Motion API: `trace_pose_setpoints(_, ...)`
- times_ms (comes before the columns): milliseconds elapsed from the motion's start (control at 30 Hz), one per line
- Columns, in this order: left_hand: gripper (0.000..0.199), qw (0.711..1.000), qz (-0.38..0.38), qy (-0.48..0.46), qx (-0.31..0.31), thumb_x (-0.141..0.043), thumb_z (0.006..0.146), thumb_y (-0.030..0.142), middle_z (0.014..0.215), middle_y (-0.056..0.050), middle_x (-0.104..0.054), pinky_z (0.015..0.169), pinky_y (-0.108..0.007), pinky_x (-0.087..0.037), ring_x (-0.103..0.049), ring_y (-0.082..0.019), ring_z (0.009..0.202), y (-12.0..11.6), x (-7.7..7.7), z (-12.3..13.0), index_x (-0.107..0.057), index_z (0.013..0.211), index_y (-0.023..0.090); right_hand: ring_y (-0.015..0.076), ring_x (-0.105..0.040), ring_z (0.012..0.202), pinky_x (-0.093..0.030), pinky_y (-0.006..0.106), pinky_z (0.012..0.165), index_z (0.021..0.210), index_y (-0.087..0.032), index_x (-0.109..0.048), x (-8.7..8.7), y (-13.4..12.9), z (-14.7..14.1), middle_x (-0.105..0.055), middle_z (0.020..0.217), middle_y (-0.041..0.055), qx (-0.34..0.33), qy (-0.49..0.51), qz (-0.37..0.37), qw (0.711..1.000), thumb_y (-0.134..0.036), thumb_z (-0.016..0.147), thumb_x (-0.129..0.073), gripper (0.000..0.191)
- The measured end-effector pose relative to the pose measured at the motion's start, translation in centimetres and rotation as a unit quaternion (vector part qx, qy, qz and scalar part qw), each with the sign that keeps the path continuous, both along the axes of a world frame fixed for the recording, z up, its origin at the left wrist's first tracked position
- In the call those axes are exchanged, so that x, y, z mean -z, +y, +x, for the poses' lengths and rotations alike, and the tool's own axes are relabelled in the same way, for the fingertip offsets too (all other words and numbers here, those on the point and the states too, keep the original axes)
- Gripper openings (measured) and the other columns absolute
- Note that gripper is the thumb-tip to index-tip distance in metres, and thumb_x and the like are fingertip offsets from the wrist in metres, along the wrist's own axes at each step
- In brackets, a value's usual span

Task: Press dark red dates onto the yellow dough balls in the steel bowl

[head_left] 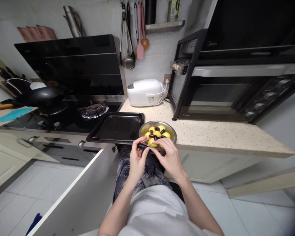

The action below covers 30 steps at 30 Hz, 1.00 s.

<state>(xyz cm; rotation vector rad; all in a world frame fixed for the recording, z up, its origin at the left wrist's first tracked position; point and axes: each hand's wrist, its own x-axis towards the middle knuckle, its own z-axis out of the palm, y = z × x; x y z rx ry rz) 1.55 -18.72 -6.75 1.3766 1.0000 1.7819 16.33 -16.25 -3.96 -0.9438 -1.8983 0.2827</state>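
My left hand (pixel 137 159) is closed around a short, black, stick-like object (pixel 143 146), held level between thumb and fingers. Its exact kind is hard to make out. Close beside it, my right hand (pixel 168 156) is closed in a pinch, its thumb tip near the object's right end; what it grips is too small to name. Both hands are over the near rim of a round metal bowl (pixel 175 133). Yellow round fruits (pixel 157 133) fill the bowl, with several dark, oblong fruits (pixel 163 131) lying among them.
Left of the bowl lies a black baking tray (pixel 116 126) with one dark oblong fruit (pixel 95 138) at its front corner. A white appliance (pixel 145 93) stands behind, an oven (pixel 216 95) at right, a wok (pixel 45 98) on the stove. A cabinet door (pixel 76 193) stands open below.
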Motion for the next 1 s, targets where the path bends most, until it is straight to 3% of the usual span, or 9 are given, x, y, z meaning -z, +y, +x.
trace_pose_setpoints(167,0.029,1.000,-0.002,0.005,0.010,-0.067,0.099,0.033,0.131,-0.010,-0.066,0.112,-0.040,-0.051,-0.064,-0.024,0.128,-0.3,0.2,0.7,-0.060,0.125,0.023,0.0266,-0.067,0.110,-0.054,0.047,0.101,0.114,-0.026,-0.069,-0.1,-1.6,-0.2,-0.074,0.113,0.0073,-0.045,0.000,0.003,0.999,-0.022,0.098,-0.060,0.018)
trace_pose_setpoints(367,0.028,1.000,0.000,0.024,0.015,-0.057,0.104,0.034,0.139,-0.012,-0.062,0.118,-0.042,-0.046,-0.058,-0.025,0.136,-0.5,0.1,0.9,-0.058,0.131,0.024,0.0241,-0.068,0.105,-0.055,0.042,0.097,0.108,-0.025,-0.070,0.2,-0.3,-0.1,-0.075,0.108,0.0060,-0.048,0.020,0.006,0.999,-0.020,0.097,-0.059,0.016)
trace_pose_setpoints(533,0.030,1.000,0.016,0.012,0.012,-0.054,0.106,0.034,0.150,-0.011,-0.051,0.120,-0.042,-0.046,-0.048,-0.024,0.145,-0.5,-0.1,0.7,-0.054,0.134,0.026,0.0242,-0.068,0.092,-0.055,0.039,0.084,0.098,-0.022,-0.071,0.4,4.1,0.5,-0.075,0.100,0.0066,0.054,0.061,-0.008,0.997,-0.022,0.090,-0.063,0.011)
trace_pose_setpoints(700,0.029,0.999,0.022,0.026,-0.026,-0.057,0.103,0.036,0.148,-0.013,-0.050,0.116,-0.045,-0.049,-0.052,-0.027,0.140,-0.4,-0.4,0.1,-0.056,0.130,0.024,0.0265,-0.064,0.091,-0.051,0.041,0.085,0.090,-0.021,-0.067,0.1,8.1,0.4,-0.073,0.095,0.0077,0.141,-0.001,-0.021,0.990,-0.018,0.087,-0.061,0.007)
trace_pose_setpoints(1000,0.026,0.998,0.028,0.043,-0.043,-0.060,0.102,0.033,0.143,-0.012,-0.052,0.110,-0.041,-0.053,-0.055,-0.025,0.135,-0.3,-0.5,-0.2,-0.058,0.126,0.025,0.0280,-0.063,0.097,-0.051,0.042,0.084,0.087,-0.024,-0.066,0.2,8.7,-0.7,-0.073,0.097,0.0077,0.139,-0.072,0.002,0.988,-0.017,0.090,-0.061,0.010)
